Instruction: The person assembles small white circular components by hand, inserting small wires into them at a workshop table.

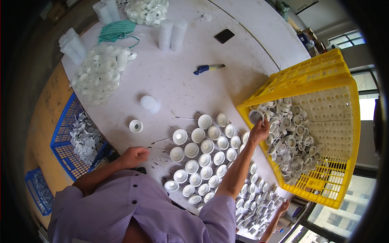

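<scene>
- White, round, plastic-looking ring (255, 116) is up at the near edge of the big yellow plastic crate (316, 185), by the right hand (260, 130).
- The crate holds a heap of more white rings, and its yellow edge is close beside this hand.
- On the pale worktop (170, 77), white round cups with a knob in the middle (206, 146) sit in rows under the right arm.
- A blue-handled knife (208, 69) lies farther off.
- Another person's hand (283, 207) is at the lower right.
- The ring is round, so no side is longer; its hole faces up toward the camera.
- The right arm reaches forward and right, its fingers pinched on the ring.
- The left hand (137, 157) is bent at the worktop's near edge, fingers curled; I cannot tell if it holds anything.
</scene>
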`<control>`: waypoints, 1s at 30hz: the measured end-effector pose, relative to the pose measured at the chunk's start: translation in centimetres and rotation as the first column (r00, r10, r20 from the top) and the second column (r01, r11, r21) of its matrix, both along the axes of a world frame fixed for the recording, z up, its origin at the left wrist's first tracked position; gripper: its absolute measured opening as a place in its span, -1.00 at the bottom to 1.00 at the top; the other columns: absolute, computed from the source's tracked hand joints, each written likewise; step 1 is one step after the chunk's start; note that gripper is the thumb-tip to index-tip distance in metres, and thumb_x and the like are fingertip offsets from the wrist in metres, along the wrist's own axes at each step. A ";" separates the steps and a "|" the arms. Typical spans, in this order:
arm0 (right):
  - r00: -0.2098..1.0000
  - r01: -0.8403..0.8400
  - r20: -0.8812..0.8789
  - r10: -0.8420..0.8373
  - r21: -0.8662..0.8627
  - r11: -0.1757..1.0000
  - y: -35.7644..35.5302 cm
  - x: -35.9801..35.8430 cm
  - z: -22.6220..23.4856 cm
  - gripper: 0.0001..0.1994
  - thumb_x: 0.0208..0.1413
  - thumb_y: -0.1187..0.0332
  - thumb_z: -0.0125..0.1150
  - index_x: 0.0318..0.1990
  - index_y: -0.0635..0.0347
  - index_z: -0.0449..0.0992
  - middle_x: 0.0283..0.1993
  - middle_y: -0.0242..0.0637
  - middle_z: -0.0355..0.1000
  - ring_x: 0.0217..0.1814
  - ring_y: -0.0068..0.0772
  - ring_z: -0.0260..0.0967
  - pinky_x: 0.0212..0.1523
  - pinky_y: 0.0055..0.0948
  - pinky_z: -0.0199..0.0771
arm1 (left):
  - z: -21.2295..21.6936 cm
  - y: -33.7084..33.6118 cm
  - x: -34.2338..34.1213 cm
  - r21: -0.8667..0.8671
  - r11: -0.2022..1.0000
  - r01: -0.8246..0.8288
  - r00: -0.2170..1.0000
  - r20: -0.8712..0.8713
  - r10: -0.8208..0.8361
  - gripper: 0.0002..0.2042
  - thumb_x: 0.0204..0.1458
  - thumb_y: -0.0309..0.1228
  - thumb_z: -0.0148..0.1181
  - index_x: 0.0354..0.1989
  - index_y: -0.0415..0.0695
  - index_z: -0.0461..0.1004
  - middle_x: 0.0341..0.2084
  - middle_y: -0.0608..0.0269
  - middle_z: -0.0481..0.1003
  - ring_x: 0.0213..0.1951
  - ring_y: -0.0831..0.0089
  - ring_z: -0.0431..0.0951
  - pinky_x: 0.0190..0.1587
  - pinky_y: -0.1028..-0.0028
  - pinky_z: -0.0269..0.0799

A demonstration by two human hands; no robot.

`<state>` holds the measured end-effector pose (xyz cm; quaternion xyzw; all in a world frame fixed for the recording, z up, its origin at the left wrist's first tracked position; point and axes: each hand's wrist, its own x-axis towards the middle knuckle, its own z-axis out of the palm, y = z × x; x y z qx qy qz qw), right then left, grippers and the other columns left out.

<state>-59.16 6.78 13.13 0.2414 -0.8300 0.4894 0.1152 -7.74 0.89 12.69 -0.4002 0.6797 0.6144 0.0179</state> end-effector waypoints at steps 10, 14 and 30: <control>0.700 -0.601 0.395 0.594 -0.122 0.790 1.5 21.4 7.9 -0.79 0.00 0.50 0.22 -0.17 0.33 0.54 -0.31 -0.32 0.50 -0.27 -0.55 0.39 -0.19 -0.57 0.38 | 9.9 -5.7 -6.9 -0.261 0.956 0.133 0.862 -0.447 -0.241 -0.51 0.10 -0.13 0.09 0.10 -0.20 0.28 0.13 -0.02 0.29 0.13 0.24 0.34 0.11 0.35 0.30; 0.480 -0.873 0.365 0.798 0.111 0.474 0.6 27.9 10.9 -0.77 -0.15 0.48 0.35 -0.26 0.27 0.55 -0.30 -0.21 0.51 -0.30 -0.37 0.45 -0.27 -0.48 0.43 | 7.7 -7.6 -6.1 -0.299 0.895 0.332 0.779 -0.448 -0.439 -0.30 0.08 0.16 -0.08 0.19 -0.20 0.21 0.21 -0.05 0.17 0.24 0.11 0.17 0.26 0.25 0.08; 0.542 -0.839 0.159 0.825 0.143 0.524 1.2 38.0 11.8 -0.02 -0.54 0.42 0.57 0.23 0.21 0.20 0.15 0.00 0.21 0.14 -0.07 0.26 0.09 -0.25 0.33 | 6.8 -6.0 0.9 0.290 0.885 0.365 0.721 -0.690 -0.071 -0.38 -0.11 -0.12 0.36 0.02 -0.31 0.32 -0.17 0.21 0.45 -0.10 0.48 0.40 -0.03 0.44 0.32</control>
